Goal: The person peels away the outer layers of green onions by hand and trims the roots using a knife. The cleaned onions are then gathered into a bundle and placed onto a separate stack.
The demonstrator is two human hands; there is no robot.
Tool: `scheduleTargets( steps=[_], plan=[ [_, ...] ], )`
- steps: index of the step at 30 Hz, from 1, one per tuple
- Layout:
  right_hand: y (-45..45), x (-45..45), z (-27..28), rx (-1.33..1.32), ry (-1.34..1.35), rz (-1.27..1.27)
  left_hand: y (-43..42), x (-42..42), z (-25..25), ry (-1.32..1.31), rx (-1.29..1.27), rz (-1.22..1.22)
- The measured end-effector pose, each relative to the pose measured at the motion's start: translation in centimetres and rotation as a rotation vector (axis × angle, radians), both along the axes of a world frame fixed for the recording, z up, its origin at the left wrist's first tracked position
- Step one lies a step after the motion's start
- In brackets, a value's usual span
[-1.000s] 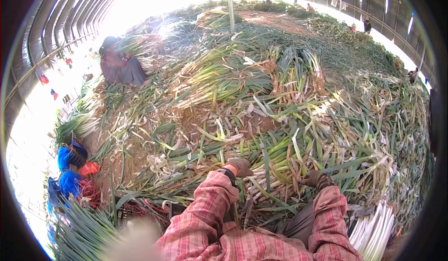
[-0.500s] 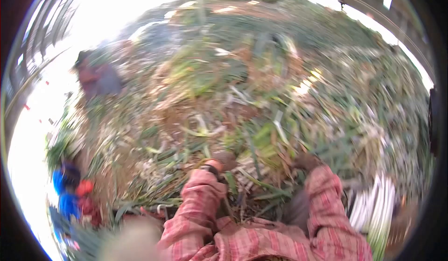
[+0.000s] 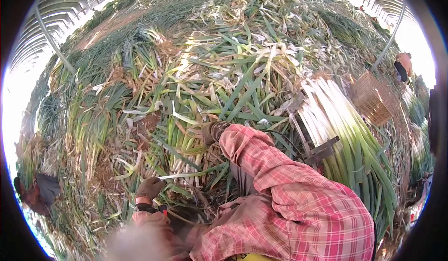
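My left hand [image 3: 150, 187], in a brown glove with a dark band at the wrist, is low left of centre. Its fingers are curled at the pale end of a long thin leek [image 3: 190, 173], which stretches to the right over the pile. My right hand [image 3: 208, 133], gloved in dark brown, reaches to the left into a bunch of untrimmed leeks [image 3: 183, 142] with green and yellowing leaves. Its fingers are mostly hidden, so its grip does not show. Right of my sleeve lies a stack of clean white-stemmed leeks [image 3: 343, 125].
A dark metal bar on a stand [image 3: 322, 150] rests against the clean stack. Beyond it stands a tan plastic crate [image 3: 372, 98]. Loose leaves and leeks [image 3: 261, 41] cover the ground. One person [image 3: 405, 67] is at far right, another [image 3: 39, 194] at left.
The view has swung right and sharpened, so the clean leeks sit higher and nearer the middle. My right arm now crosses leftward, and my left hand is lower and further left.
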State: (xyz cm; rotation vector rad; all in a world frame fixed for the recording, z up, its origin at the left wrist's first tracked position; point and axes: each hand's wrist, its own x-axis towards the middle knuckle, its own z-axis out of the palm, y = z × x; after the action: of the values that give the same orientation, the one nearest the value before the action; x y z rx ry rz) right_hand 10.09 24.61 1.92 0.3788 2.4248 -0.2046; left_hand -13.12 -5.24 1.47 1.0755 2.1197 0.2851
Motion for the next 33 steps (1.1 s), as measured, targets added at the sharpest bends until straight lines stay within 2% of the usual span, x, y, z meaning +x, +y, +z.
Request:
scheduleTargets(
  steps=[6,10,12,15,18,20,21,22,24,26,28,30,32,33],
  plan=[
    [0.1,0.0,0.3,0.010,-0.053,0.029,0.9,1.9,2.5,0.065,0.027,-0.080],
    [0.0,0.4,0.7,0.019,-0.090,0.035,0.8,0.8,0.3,0.087,0.020,-0.090],
    [0.5,0.4,-0.5,0.020,-0.036,0.020,0.8,1.1,0.5,0.072,-0.009,-0.058],
    [1.3,1.6,-1.4,-0.007,0.095,-0.034,0.5,0.5,-0.8,0.138,0.097,-0.137],
    [1.8,2.3,-2.0,-0.037,0.184,-0.070,0.6,2.0,0.3,0.103,0.002,-0.183],
    [1.8,2.4,-1.9,-0.047,0.224,-0.084,0.9,3.8,-0.4,0.190,-0.072,-0.426],
    [2.0,2.5,-1.9,-0.050,0.237,-0.097,1.2,5.9,1.0,0.162,-0.171,-0.501],
    [2.1,2.6,-1.8,-0.049,0.242,-0.110,1.5,7.2,-0.1,0.223,-0.334,-0.595],
    [2.5,2.8,-2.2,-0.048,0.237,-0.133,1.3,11.6,0.5,0.286,-0.501,-0.608],
    [2.9,2.9,-2.7,-0.037,0.218,-0.155,-0.8,12.9,-6.2,0.216,-0.490,-0.646],
    [3.6,3.4,-3.8,-0.043,0.208,-0.222,-1.6,16.9,-6.0,0.211,-0.406,-0.617],
    [4.5,4.7,-5.7,-0.045,0.359,-0.309,-2.4,20.0,-10.2,0.158,-0.451,-0.671],
    [4.1,5.5,-4.0,-0.071,0.355,-0.298,-3.0,22.7,-13.7,0.048,-0.407,-0.364],
    [3.4,6.0,-2.5,-0.104,0.347,-0.297,-3.0,22.9,-14.6,0.057,-0.416,-0.336]
  ],
)
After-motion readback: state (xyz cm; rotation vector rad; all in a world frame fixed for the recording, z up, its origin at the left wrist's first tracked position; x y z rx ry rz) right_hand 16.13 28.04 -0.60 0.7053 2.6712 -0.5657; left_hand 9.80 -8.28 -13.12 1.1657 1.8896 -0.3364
